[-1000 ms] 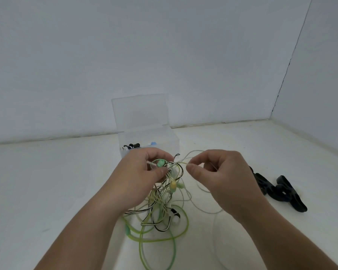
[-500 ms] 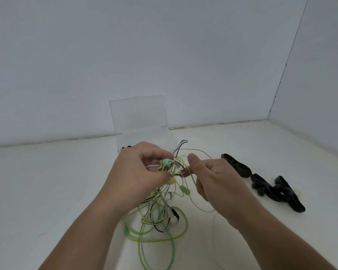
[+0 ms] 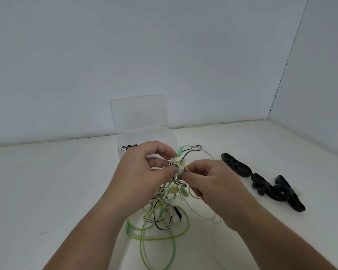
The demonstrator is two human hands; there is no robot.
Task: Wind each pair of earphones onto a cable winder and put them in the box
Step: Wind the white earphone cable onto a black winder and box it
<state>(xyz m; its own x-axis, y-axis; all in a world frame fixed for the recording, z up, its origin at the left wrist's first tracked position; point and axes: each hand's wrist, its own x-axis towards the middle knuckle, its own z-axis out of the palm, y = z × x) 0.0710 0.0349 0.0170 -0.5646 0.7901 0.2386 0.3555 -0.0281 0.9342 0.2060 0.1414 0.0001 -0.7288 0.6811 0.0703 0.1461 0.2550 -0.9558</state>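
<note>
While the left hand (image 3: 142,172) and right hand (image 3: 213,184) both pinch the tangled earphones (image 3: 162,209) between them, pulling apart could tighten the knot.

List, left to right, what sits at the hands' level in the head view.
Left hand → knot of earphone cables pinched by both hands → right hand → lone black cable winder → two overlapping black cable winders.
</note>
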